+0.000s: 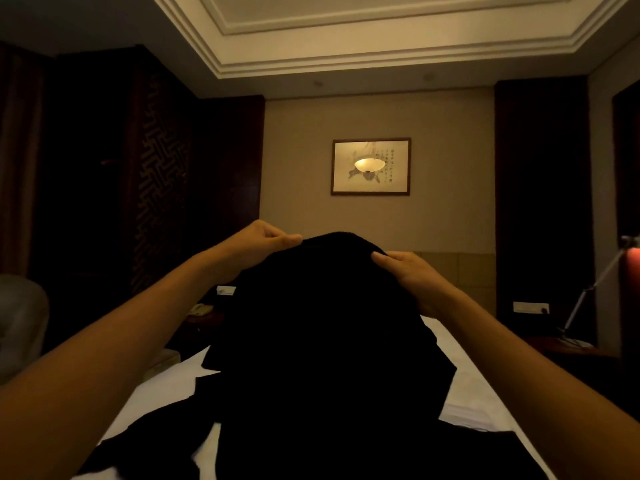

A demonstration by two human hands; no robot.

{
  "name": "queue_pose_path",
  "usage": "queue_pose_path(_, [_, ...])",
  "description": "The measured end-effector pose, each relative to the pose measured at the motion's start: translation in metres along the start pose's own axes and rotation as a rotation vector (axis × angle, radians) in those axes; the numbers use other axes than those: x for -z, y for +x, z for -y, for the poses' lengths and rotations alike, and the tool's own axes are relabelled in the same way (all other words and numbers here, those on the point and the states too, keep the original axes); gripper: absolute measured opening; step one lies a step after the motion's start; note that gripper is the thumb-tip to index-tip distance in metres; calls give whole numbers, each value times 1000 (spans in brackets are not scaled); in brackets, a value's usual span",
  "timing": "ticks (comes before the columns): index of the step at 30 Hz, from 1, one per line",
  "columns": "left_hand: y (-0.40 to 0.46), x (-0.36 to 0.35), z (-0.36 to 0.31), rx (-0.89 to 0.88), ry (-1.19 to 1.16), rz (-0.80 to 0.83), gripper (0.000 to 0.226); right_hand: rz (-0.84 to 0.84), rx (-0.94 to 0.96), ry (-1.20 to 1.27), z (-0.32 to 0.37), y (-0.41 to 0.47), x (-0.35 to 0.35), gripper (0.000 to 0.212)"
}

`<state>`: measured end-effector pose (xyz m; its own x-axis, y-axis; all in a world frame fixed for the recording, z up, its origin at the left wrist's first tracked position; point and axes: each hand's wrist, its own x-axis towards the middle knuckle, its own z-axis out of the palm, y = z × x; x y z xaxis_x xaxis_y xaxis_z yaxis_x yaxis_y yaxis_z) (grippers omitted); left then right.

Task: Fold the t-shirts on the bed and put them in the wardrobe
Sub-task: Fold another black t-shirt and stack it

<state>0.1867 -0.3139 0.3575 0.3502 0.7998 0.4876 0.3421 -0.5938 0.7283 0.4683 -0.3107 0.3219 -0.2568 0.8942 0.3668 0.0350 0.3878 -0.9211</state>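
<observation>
A black t-shirt [322, 334] hangs lifted in front of me over the white bed [166, 386]. My left hand [266, 242] pinches its top edge on the left. On the right, my right hand [407, 271] pinches the same edge. The cloth drapes down between my arms and hides most of the bed. More dark cloth [149, 441] lies on the sheet at the lower left; I cannot tell whether it belongs to the same shirt. A dark wooden wardrobe [104, 174] with a lattice panel stands at the left wall.
A framed picture [370, 166] hangs on the far wall. On the right, a desk lamp [588, 289] stands on a bedside table. A telephone [201, 309] sits on the left bedside table. A grey chair [20, 320] shows at the left edge.
</observation>
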Motion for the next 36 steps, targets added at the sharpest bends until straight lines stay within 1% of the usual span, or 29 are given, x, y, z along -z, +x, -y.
queue_pose_path(2, [1, -4, -5, -36, -112, -46, 30, 22, -25, 53, -4, 1, 0, 38])
queue_pose_path(4, [1, -5, -11, -56, -219, -144, 27, 46, -36, 72, -7, 0, 1, 43])
queue_pose_path(5, [1, -4, -13, -51, -221, -189, 26, 56, -40, 84, -6, -2, 0, 41])
queue_pose_path(7, [2, -6, -11, -27, -132, -221, 29, 46, -52, 121, -2, -4, -4, 33])
queue_pose_path(8, [3, -11, -8, -5, -103, -206, 32, 25, -52, 138, 2, -4, -8, 31])
queue_pose_path(10, [4, -25, -2, 42, -175, -121, 39, -39, -40, 147, 12, 0, -20, 30])
queue_pose_path(12, [4, -44, 7, 69, -319, 43, 49, -122, -28, 125, 21, 8, -33, 29])
queue_pose_path(14, [5, -65, 14, 109, -329, 188, 63, -195, -21, 77, 29, 15, -45, 27])
queue_pose_path(15, [3, -75, 16, 131, -315, 236, 66, -229, -15, 63, 33, 19, -50, 26])
queue_pose_path(17, [-1, -92, 18, 181, -357, 312, 63, -289, -2, 61, 39, 26, -55, 24])
queue_pose_path(19, [-3, -105, 20, 203, -408, 325, 55, -325, -12, 2, 43, 33, -56, 25])
queue_pose_path(20, [-4, -109, 18, 193, -393, 307, 47, -338, -15, -35, 43, 37, -54, 28])
queue_pose_path(22, [-1, -113, 16, 168, -364, 238, 32, -359, -28, -96, 40, 42, -51, 32])
queue_pose_path(24, [3, -110, 16, 167, -396, 170, 27, -371, -56, -118, 35, 44, -45, 36])
queue_pose_path(26, [6, -102, 18, 163, -456, 107, 27, -325, -89, -98, 29, 41, -37, 39])
queue_pose_path(27, [6, -98, 18, 160, -500, 73, 28, -261, -108, -89, 26, 38, -32, 41])
queue_pose_path(29, [5, -91, 17, 150, -599, -33, 29, -96, -163, -60, 15, 29, -27, 49])
queue_pose_path(31, [4, -83, 13, 136, -633, -156, 28, 83, -188, 46, -1, 19, -28, 60])
queue_pose_path(33, [5, -75, 9, 141, -634, -243, 32, 240, -167, 175, -17, 9, -32, 58])
queue_pose_path(36, [6, -61, 7, 150, -610, -310, 36, 344, -94, 230, -35, -3, -33, 49])
